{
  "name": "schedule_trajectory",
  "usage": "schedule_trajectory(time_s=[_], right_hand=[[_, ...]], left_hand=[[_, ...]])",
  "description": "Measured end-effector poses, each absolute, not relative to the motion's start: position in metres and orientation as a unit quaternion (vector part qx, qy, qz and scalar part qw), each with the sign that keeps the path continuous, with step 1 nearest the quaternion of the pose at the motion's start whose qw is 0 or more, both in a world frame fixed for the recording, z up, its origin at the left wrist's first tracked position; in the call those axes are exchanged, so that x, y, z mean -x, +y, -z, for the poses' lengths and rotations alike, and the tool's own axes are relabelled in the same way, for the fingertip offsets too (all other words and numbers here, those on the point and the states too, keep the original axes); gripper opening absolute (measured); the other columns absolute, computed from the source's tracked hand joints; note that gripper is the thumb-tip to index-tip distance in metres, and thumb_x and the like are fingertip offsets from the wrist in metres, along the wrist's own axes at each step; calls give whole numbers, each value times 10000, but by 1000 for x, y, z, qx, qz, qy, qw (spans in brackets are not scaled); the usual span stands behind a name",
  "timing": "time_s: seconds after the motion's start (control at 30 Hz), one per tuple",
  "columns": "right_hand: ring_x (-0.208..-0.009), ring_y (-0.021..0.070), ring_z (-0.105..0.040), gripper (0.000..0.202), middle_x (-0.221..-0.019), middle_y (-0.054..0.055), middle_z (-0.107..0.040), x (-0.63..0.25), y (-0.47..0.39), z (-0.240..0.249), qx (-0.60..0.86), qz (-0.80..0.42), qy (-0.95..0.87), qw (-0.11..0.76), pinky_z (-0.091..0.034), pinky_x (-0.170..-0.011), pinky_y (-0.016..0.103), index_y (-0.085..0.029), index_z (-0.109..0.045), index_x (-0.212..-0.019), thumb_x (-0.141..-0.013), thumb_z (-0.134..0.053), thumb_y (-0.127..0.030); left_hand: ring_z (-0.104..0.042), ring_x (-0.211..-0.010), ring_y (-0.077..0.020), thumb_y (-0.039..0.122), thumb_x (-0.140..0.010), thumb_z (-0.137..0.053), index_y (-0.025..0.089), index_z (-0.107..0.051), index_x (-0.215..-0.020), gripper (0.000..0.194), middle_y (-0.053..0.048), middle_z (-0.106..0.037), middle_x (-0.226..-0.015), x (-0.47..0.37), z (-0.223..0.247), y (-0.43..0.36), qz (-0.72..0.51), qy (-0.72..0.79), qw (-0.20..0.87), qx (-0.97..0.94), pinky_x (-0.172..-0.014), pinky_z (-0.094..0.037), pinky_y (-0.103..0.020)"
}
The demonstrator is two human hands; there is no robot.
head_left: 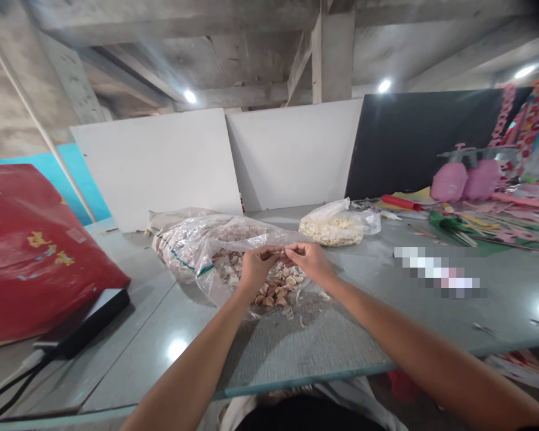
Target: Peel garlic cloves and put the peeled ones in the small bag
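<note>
Pinch grip now, left hand [257, 268] and right hand [313, 261] on a small piece [284, 251], likely garlic, above loose cloves [273, 293] at mouth of clear bag [179, 240]; slip risk from so tiny a hold, scatter risk across worktop [296, 359] from a bump.

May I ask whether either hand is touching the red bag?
No, the left hand and right hand are over the brown pieces, away from that bag.
</note>
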State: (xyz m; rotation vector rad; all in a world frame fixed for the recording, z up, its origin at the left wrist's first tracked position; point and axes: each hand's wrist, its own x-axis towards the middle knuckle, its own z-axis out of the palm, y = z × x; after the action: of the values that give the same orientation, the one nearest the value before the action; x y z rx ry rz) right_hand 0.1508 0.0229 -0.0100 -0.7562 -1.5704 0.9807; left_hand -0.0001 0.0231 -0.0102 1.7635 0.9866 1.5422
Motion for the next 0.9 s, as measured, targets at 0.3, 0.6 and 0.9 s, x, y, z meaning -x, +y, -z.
schedule_trajectory(time_s=[0.3, 0.6, 0.9], right_hand=[[-679, 168, -654, 267, -732, 36, -685, -153, 29, 16, 333, -365, -689, 530, -535, -630, 262, -149, -670, -809, -739, -548, -377], [-649, 171, -648, 245, -700, 37, -677, -154, 24, 12, 348, -335, -703, 523, -520, -594, 250, -156, -664, -784, -754, -527, -357], [-617, 152, -616, 219, -672, 26, -676, -154, 28, 14, 371, -250, -727, 521, -473, -556, 219, -159, -680, -764, -747, -516, -304]], left_hand=[[-660, -786, -205, 279, -650, -666, 152, -701, -875, 261, -66, -715, -851, 1, 13, 25, -575, 372, 276, -674, -757, -523, -338], [-661, -815, -209, 265, -674, -650, 156, -699, -895, 251, -76, -711, -878, 2, 15, 26, -564, 377, 259, -688, -776, -519, -340], [-663, -805, -207, 256, -674, -655, 163, -704, -887, 237, -70, -713, -873, 2, 14, 24, -559, 371, 259, -695, -775, -519, -331]])
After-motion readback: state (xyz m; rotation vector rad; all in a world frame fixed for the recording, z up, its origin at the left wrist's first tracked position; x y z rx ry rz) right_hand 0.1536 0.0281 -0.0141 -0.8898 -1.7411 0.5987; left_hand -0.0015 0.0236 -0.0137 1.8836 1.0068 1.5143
